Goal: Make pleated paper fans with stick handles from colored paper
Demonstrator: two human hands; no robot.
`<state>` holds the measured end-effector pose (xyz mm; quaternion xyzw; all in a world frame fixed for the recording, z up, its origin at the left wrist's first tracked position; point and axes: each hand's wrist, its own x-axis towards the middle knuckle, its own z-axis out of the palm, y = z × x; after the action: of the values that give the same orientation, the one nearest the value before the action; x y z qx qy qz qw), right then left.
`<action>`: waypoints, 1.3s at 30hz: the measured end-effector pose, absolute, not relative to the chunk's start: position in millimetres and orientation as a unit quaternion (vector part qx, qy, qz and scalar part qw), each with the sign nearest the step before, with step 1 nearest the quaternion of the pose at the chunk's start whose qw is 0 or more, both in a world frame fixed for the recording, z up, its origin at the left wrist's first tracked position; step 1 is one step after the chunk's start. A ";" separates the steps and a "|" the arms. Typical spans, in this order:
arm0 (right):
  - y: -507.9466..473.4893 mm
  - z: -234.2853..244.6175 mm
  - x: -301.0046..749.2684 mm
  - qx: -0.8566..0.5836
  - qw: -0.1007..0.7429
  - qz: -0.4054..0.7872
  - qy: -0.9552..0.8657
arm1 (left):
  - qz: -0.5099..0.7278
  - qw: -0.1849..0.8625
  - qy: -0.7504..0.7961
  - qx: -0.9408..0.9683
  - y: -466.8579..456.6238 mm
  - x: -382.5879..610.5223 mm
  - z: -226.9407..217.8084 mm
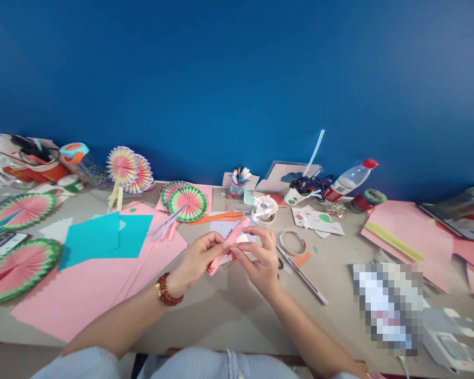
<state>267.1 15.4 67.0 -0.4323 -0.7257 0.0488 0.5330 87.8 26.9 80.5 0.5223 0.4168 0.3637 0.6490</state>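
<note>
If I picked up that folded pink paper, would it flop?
Probably light and bendy: the pink paper is thin, pinched between left hand and right hand. Its pleats likely stiffen it slightly, yet may spring open.

Both hands met over the grey table [229,310], pinching a pleated pink paper [223,253] between them. The left hand [199,258], a red bead bracelet [167,290] on its wrist, gripped the lower end. The right hand [260,260] closed thumb and fingertips on the upper end. Just right of the grip lay a thin tape ring [293,242] and a slim craft knife [302,276]. Beyond the grip sat a white tape roll [264,208]. Left of it lay a turquoise sheet [102,238] on pink sheets [95,295].
</note>
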 end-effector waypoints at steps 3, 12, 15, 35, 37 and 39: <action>12.2 69.4 269.3 -0.428 0.547 0.066 -0.716 | 0.365 0.578 0.432 0.588 26.2 84.9 82.3; 9.2 76.0 282.9 -0.425 0.367 0.545 -0.622 | 0.388 0.461 0.459 0.653 34.4 68.2 82.6; 10.7 84.3 284.0 -0.445 0.314 0.523 -0.656 | 0.376 0.520 0.442 0.627 36.6 67.4 85.3; 16.6 96.4 267.4 -0.504 0.299 0.231 -0.776 | 0.335 0.624 0.410 0.575 29.7 73.8 85.1; 16.0 96.9 266.3 -0.508 0.306 0.217 -0.776 | 0.330 0.624 0.409 0.578 29.5 73.7 84.5; 15.9 97.1 265.6 -0.507 0.312 0.215 -0.774 | 0.327 0.624 0.404 0.583 29.3 73.1 84.8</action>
<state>265.6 15.9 97.1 -0.5070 -0.7745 0.2146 0.3116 73.1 29.3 84.8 0.5834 0.4043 0.3273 0.6237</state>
